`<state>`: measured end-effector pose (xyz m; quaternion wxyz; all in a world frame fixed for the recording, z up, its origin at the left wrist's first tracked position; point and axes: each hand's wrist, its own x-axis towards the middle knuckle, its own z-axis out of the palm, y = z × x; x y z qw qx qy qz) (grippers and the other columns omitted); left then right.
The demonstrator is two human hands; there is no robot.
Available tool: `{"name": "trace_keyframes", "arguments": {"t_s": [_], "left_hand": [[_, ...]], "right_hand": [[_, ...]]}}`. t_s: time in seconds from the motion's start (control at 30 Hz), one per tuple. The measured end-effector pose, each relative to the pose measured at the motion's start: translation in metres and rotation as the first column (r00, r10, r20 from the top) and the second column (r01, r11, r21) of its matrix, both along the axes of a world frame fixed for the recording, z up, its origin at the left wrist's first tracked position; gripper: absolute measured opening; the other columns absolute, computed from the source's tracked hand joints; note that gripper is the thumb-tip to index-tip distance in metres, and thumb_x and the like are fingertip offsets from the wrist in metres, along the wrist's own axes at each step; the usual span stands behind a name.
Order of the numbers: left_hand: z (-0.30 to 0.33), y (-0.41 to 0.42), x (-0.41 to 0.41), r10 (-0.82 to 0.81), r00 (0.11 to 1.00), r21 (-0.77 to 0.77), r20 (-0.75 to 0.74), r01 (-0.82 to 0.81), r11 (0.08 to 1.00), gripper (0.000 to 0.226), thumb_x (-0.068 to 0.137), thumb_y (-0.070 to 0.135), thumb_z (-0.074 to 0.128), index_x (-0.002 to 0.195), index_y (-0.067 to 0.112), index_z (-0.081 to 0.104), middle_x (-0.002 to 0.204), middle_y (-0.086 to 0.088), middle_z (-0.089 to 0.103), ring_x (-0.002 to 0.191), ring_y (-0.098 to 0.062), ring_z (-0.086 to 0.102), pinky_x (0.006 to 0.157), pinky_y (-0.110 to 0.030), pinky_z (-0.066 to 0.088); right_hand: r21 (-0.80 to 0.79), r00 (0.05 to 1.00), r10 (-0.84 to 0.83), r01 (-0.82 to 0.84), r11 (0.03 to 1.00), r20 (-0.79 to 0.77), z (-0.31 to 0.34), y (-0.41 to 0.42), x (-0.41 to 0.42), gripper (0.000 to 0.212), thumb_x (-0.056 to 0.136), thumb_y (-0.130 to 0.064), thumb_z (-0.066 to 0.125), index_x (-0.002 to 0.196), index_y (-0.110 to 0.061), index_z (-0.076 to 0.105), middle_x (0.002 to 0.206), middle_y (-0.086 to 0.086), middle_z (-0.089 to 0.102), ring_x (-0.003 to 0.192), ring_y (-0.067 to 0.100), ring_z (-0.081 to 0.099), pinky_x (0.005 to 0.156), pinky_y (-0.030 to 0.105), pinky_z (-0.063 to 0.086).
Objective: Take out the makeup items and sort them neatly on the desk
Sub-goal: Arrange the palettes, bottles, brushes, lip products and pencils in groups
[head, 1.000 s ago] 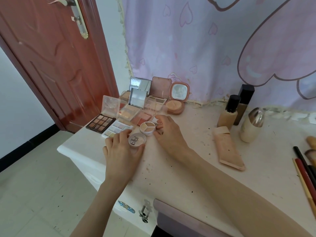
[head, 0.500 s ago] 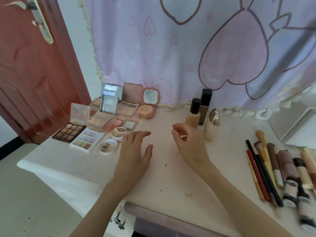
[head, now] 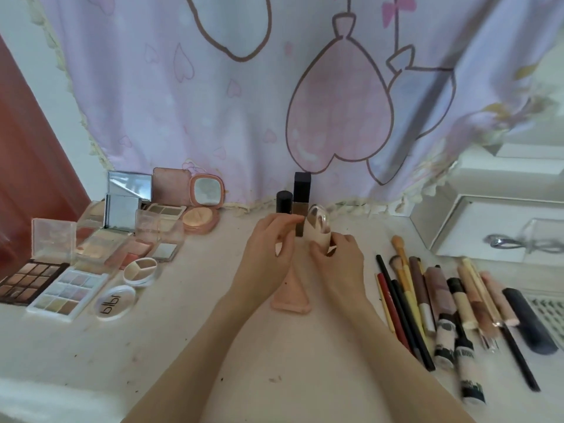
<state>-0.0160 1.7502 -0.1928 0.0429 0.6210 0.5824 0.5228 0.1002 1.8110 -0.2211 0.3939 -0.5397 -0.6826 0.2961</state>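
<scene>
Bottle (head: 317,232), beige with silver cap: held upright by both hands, left hand (head: 268,251) and right hand (head: 338,259) curled round it, just before black-capped bottles (head: 294,199), above desk (head: 274,361).

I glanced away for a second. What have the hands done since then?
Both hands left the round compact and its lid and moved right to the bottles. The right hand now grips the cream bottle with the silver cap; the left hand touches the bottles beside it. The palettes and brushes stayed put.
</scene>
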Motion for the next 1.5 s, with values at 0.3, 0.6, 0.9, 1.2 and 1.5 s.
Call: {"name": "trace_keyframes", "arguments": {"t_s": [0.3,0.6,0.9,1.2,1.5], "left_hand": [[0.001,0.017,0.002,-0.054,0.991,0.157,0.12,0.034,0.987,0.026,0.092,0.015,0.042,0.113,0.028,0.054,0.112,0.012,0.055,0.1,0.003,0.052,0.082,-0.007,0.038],[-0.004,0.005,-0.011,-0.248,0.964,0.031,-0.094,0.252,0.967,0.03,0.094,0.033,0.042,0.124,0.036,0.04,0.121,0.019,0.045,0.108,0.004,0.043,0.095,-0.017,0.037],[-0.005,-0.002,-0.008,-0.243,0.967,-0.006,-0.08,0.243,0.97,0.03,0.088,0.062,0.032,0.111,0.042,0.034,0.098,0.01,0.049,0.08,-0.001,0.045,0.074,-0.011,0.038],[-0.006,0.004,-0.001,0.154,0.983,-0.067,0.1,-0.148,0.987,0.03,0.087,0.052,0.029,0.065,0.037,0.042,0.06,0.012,0.049,0.061,0.002,0.048,0.055,-0.009,0.035],[-0.007,0.0,-0.003,-0.2,0.973,-0.044,-0.113,0.196,0.98,0.023,0.087,0.04,0.044,0.103,0.026,0.051,0.102,0.013,0.047,0.094,0.008,0.048,0.079,-0.004,0.037]], "right_hand": [[-0.141,0.619,0.067,-0.28,0.95,-0.782,0.027,-0.001,0.025,0.016,0.083,-0.024,0.064,0.097,-0.02,0.059,0.084,0.001,0.067,0.067,0.021,0.067,0.054,0.025,0.052],[-0.359,0.572,0.067,-0.599,0.716,-0.818,0.035,0.007,0.034,0.039,0.071,-0.045,0.063,0.082,-0.008,0.066,0.05,0.001,0.048,0.032,0.007,0.035,0.03,0.014,0.025],[-0.433,0.637,0.101,-0.622,0.653,-0.764,0.031,0.002,0.027,0.045,0.068,-0.048,0.061,0.084,-0.006,0.059,0.053,0.007,0.055,0.03,0.007,0.034,0.028,0.015,0.024],[-0.292,0.775,0.112,-0.362,0.885,-0.622,0.028,-0.009,0.018,0.042,0.062,-0.05,0.068,0.091,-0.021,0.063,0.07,-0.012,0.063,0.06,0.001,0.062,0.047,0.017,0.044],[-0.455,0.753,0.043,-0.441,0.774,-0.657,0.03,-0.006,0.024,0.032,0.089,-0.038,0.056,0.087,-0.007,0.058,0.059,0.004,0.053,0.035,0.009,0.039,0.032,0.017,0.024]]}}
